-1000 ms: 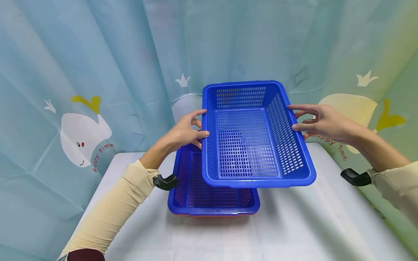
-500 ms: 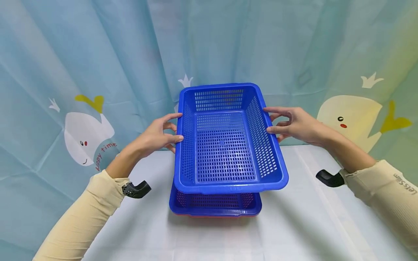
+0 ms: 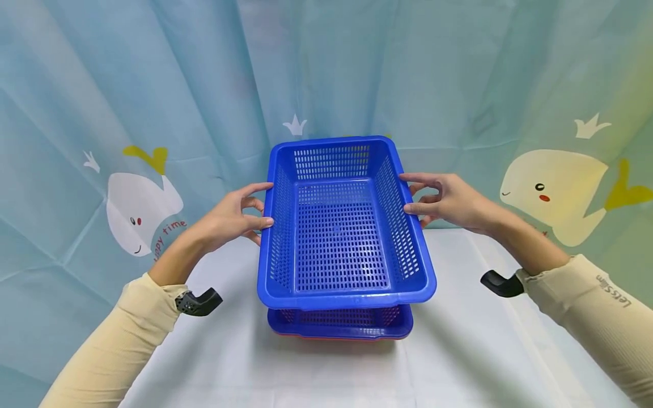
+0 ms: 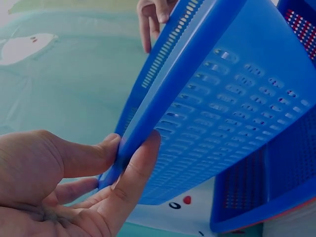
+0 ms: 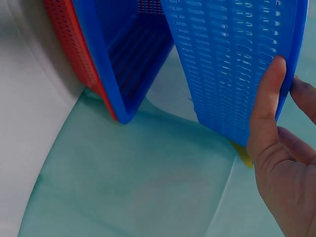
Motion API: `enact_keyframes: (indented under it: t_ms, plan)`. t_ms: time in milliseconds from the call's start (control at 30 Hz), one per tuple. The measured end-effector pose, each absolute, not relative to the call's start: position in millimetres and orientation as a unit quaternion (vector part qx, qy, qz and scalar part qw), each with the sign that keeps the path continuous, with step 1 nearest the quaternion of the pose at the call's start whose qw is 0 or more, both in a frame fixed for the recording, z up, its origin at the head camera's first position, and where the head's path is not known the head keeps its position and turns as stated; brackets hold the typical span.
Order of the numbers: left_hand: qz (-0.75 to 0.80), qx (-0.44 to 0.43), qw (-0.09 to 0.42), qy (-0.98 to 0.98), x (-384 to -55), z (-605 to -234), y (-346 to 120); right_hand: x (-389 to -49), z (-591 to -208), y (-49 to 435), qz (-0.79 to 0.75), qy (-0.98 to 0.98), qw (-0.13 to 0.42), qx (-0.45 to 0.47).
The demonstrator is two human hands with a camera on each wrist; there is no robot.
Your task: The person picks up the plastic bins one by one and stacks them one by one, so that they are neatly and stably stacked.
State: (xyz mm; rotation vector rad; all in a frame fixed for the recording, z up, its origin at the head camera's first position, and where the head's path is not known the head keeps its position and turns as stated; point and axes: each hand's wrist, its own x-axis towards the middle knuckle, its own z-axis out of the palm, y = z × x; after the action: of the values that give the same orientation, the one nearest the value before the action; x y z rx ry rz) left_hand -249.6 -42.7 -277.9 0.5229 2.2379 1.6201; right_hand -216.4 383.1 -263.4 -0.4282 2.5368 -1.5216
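A blue slotted plastic basket [image 3: 339,243] hangs in the air between both hands, with nothing inside it. My left hand [image 3: 227,218] grips its left rim; in the left wrist view the thumb [image 4: 94,158] lies on one side of the rim and fingers on the other. On the opposite rim, my right hand [image 3: 449,201] pinches with thumb and fingers. Below it on the table stands a second blue basket [image 3: 339,330], mostly covered by the held one in the head view. That lower basket sits in a red basket [image 5: 74,54], whose edge shows beneath it.
The stack stands on a table with a white cloth [image 3: 326,374]. A light blue curtain [image 3: 204,85] with printed whales hangs close behind the table. Black wrist devices [image 3: 199,302] jut from both sleeves.
The held basket has moved left and slightly down, from the right side to over the stacked baskets. Both hands have kept their grip and travelled with it.
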Motion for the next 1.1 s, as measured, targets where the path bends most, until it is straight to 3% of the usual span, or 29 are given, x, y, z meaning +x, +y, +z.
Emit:
enact_keyframes:
  t_ms: [1100]
  plan:
    - [0.573, 0.151, 0.211, 0.777, -254, -341, -42, -219, -338, 388, -0.535, 0.823, 0.112, -0.154]
